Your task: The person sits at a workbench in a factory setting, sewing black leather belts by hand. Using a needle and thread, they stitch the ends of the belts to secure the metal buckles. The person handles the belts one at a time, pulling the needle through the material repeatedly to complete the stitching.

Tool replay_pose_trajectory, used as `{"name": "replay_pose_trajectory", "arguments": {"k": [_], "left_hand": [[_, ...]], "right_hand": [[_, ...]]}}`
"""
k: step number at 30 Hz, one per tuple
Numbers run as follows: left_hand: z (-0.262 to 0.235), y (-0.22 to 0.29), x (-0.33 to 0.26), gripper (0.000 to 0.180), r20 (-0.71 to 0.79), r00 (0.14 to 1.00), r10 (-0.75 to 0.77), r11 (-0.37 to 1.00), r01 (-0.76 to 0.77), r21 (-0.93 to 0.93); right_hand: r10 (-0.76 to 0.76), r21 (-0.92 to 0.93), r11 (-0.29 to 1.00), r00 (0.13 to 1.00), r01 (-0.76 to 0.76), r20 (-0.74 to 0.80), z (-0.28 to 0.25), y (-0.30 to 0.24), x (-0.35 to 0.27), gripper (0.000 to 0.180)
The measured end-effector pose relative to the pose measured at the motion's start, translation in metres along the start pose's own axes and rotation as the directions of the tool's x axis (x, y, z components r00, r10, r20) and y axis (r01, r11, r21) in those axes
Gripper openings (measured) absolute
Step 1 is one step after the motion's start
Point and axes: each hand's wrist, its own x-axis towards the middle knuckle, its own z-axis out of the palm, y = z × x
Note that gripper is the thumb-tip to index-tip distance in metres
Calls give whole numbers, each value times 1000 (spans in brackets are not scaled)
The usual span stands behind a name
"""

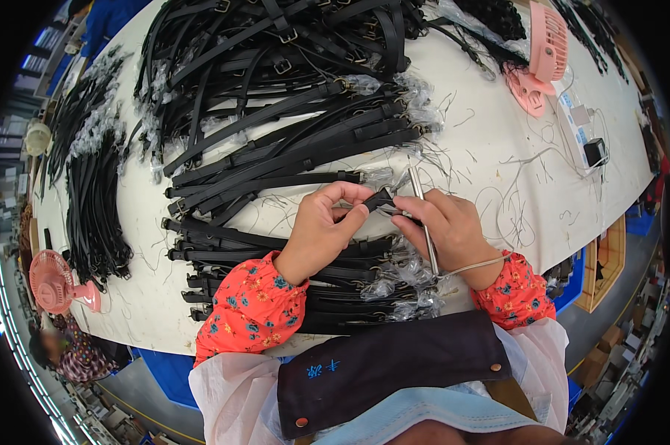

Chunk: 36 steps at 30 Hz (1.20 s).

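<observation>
Head view looked down on my two hands meeting over the white table (498, 148), and I took the small black strap piece (380, 199) between them as my landmark. My left hand (322, 226) came at it from the left and pinched its near end between thumb and forefinger. My right hand (446, 226) closed on its right side, and in the same grip I held a thin metal tool (422, 215) that ran from above the strap piece down along my palm toward the wrist; whether its tip touched the strap I could not tell, since my fingers hid that spot. Just below the strap piece, under both wrists, lay a row of black straps (275, 252) side by side, their right ends in clear crinkled wrapping (405, 278). Directly above it a second bundle of straps (298, 148) fanned toward the upper right, and behind that a looser heap with metal buckles (275, 44). Far left of the strap piece another dark pile (94, 193) lay along the table, with a pink fan (53, 282) below it at the table's edge. Well to the upper right of the strap piece stood a second pink fan (546, 55), and right of it a small black charger (594, 150) with its thin cable. Loose threads were scattered on the table to the right of my landmark.
</observation>
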Motion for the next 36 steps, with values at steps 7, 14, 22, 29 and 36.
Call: {"name": "replay_pose_trajectory", "arguments": {"k": [7,14,22,29,36], "left_hand": [[-1,-3,1,24,1,1000,4,1000,-4,5],[-4,-3,1,23,25,999,25,998,-23,-57],[-5,-4,2,23,33,999,30,994,-26,-107],[-4,0,2,24,53,998,-32,998,35,-53],[-4,-2,2,25,34,999,4,994,-1,-109]], "right_hand": [[-3,4,1000,1000,3,-4,4,0,-3,37],[39,29,999,999,-38,-15,5,-3,-3,38],[114,194,976,992,-101,-59,12,0,-7,38],[205,263,953,957,-148,-206,4,1,1,38],[58,138,989,998,-53,-33,1,10,-4,36]]}}
